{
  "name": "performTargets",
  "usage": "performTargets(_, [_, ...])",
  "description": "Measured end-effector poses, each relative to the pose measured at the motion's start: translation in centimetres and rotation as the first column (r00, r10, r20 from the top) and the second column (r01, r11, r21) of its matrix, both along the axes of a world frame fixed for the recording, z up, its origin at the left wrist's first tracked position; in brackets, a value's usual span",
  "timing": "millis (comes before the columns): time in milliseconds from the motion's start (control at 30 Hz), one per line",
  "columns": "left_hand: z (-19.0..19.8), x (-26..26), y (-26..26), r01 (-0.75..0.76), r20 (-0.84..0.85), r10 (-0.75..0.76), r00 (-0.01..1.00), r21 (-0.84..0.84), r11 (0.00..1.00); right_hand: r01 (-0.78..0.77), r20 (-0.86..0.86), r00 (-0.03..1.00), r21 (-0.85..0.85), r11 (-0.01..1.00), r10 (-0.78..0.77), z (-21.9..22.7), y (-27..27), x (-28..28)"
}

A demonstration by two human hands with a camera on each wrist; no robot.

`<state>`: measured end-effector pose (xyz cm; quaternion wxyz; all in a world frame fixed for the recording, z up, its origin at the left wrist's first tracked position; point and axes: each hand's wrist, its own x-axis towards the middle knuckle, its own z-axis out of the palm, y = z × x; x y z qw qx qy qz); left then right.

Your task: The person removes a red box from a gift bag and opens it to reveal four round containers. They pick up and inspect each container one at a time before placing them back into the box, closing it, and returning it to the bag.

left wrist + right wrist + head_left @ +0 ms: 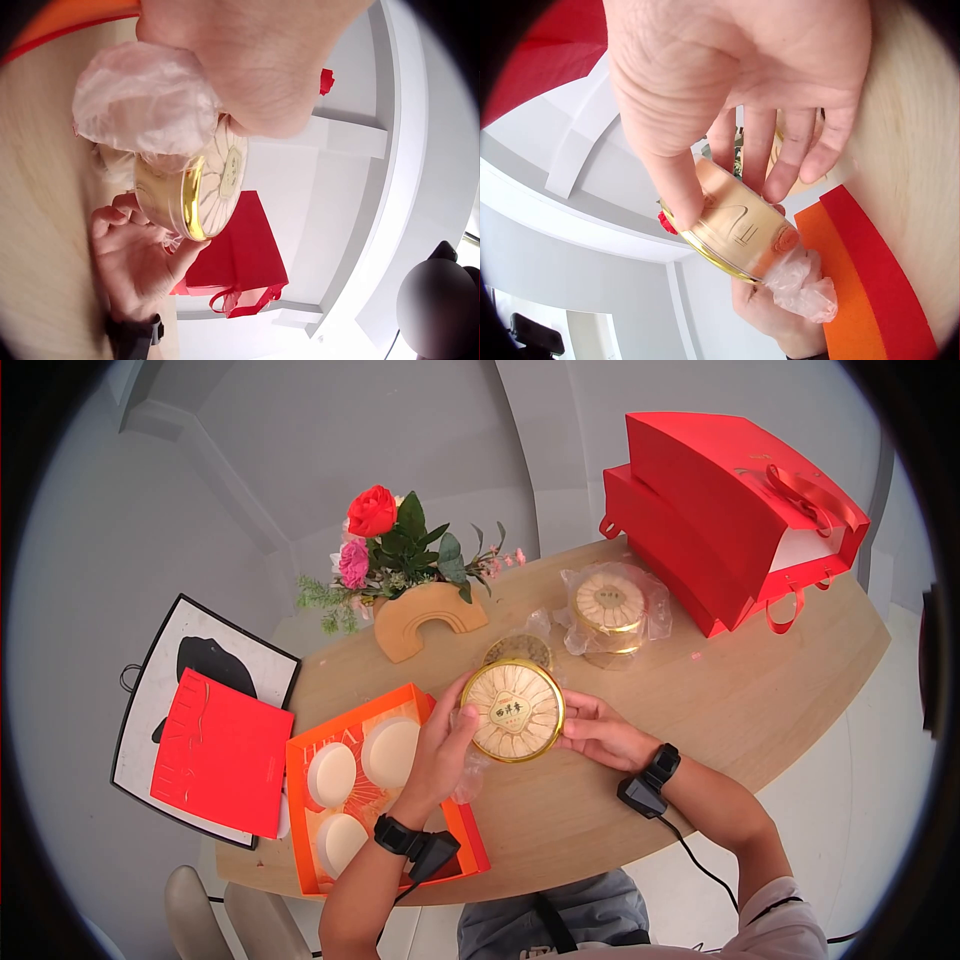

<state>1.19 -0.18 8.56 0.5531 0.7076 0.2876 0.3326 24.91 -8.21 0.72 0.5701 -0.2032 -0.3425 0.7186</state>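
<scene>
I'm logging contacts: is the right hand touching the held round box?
Touching. In the right wrist view, the thumb of the right hand lies against the round box.

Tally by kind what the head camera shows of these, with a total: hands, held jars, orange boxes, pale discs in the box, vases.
Hands: 2
Held jar: 1
Orange box: 1
Pale discs: at least 3; an arm hides part of the box
Vase: 1
Total: at least 8

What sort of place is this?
Indoors, probably a studio or demo corner: plain pale-grey walls, a pale wooden table with a curved edge, and an arch-shaped tan vase of red and pink flowers.
</scene>
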Motion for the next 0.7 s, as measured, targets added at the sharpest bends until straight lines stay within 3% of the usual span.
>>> performTargets(467, [-2.0,-0.5,0.9,0.000,-0.176,0.010,0.984,0.054,0.999,0.026,0.043,0.999,0.040,0.999,-0.028,0.1,-0.2,0.1])
performTargets(700, [-1.7,-0.3,0.6,-0.010,-0.138,0.015,0.990,0.036,0.999,0.018,0.049,0.999,0.026,1.000,-0.019,-0.5,0.0,0.0])
